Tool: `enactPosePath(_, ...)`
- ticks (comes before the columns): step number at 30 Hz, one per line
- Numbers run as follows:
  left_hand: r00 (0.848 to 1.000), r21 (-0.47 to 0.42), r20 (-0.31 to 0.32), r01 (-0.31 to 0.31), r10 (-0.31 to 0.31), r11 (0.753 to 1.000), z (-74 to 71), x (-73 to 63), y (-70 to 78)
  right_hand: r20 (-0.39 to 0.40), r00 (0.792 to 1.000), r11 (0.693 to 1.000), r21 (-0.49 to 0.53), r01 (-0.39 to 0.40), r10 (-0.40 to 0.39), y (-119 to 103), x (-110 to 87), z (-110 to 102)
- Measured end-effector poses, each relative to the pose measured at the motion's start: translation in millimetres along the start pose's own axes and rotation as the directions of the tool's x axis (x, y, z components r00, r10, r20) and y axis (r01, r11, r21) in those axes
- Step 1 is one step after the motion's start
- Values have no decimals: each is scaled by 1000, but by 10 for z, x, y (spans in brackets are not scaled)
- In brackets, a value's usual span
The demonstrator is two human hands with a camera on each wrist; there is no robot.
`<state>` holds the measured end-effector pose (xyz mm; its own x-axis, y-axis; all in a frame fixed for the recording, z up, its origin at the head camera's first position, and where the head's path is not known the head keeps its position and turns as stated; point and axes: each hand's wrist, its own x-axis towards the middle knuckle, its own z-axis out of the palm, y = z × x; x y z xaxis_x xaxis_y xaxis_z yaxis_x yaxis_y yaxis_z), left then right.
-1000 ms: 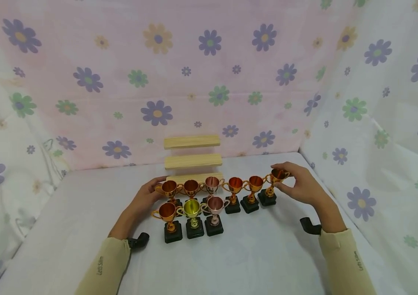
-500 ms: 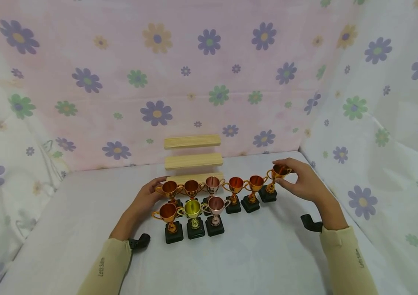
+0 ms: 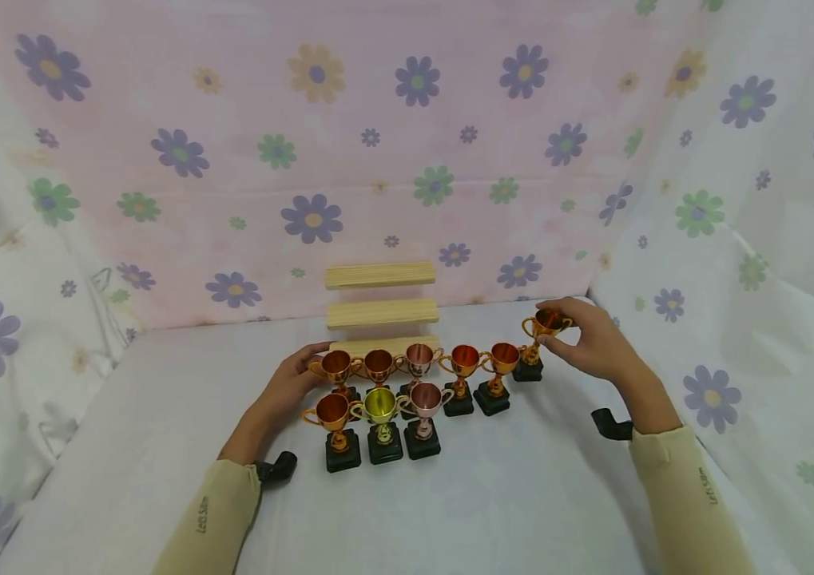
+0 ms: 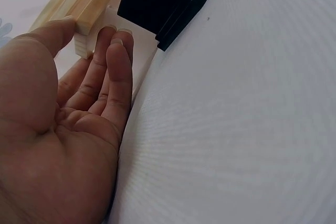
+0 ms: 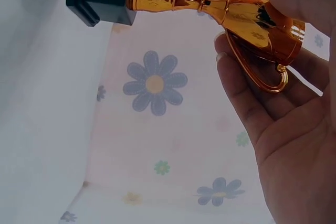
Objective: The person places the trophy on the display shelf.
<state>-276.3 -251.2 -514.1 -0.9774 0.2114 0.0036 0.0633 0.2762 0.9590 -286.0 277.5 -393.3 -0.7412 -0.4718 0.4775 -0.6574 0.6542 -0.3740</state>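
My right hand [image 3: 589, 339] pinches an orange-gold trophy cup [image 3: 546, 323] by its bowl, thumb on one side and fingers on the other. In the right wrist view this trophy [image 5: 262, 24] shows its handles and dark square base. My left hand [image 3: 291, 379] is at the left end of a three-step wooden stand [image 3: 381, 314]. In the left wrist view its thumb presses the stand's end [image 4: 86, 14], with the index finger on the other side; the other fingers bend loosely. Close beside them is the black base [image 4: 163, 6] of another trophy.
Several trophies stand in two rows before the stand: orange-gold ones [image 3: 464, 363], a yellow-gold one [image 3: 380, 407] and pinkish ones [image 3: 424, 399]. The white cloth-covered table [image 3: 493, 511] meets flowered curtains [image 3: 356, 172] at the back and sides.
My right hand has moved upward and toward the back with the trophy, away from the neighbouring trophy. My left hand stays at the stand. The head view shifts slightly.
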Motion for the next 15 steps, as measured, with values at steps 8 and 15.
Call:
enactPosePath(8, 1000, 28, -8, -9, 9, 1000, 7, 12, 26, 36, 999, 999, -30, 26, -24, -79, 225, -182)
enactPosePath(15, 1000, 11, -15, 8, -8, 1000, 12, -4, 14, 58, 996, 997, -45, 65, -62, -115, 452, -285)
